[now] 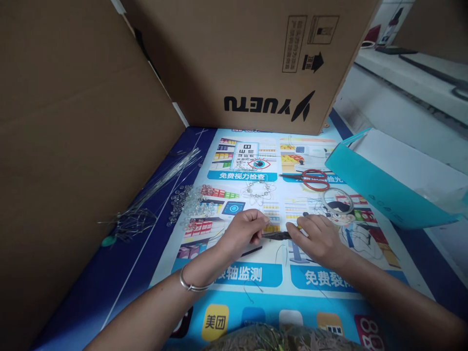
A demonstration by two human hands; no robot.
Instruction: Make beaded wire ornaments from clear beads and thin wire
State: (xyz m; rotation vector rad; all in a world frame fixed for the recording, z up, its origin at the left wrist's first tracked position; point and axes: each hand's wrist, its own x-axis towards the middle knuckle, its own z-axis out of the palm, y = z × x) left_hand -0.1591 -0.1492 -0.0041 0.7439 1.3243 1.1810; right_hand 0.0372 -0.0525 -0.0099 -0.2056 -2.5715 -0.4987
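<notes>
My right hand (319,239) is closed around a pair of pliers (276,236) with dark jaws and a bit of yellow at the handle. The jaws point left and reach the fingertips of my left hand (247,229), which is closed in a pinch. What those fingers hold is too small to make out. Beyond my hands lies a ring of clear beads on thin wire (258,191). A loose pile of clear beads (188,204) spreads to the left. Thin bent wire pieces (281,253) lie close below the pliers.
Red-handled scissors (315,180) and a roll of clear tape (338,201) lie at the right. Beside them stands an open teal box (391,183). Straight wires (171,170) and a wire bundle (133,224) lie at the left. Cardboard walls (252,58) enclose the back and left.
</notes>
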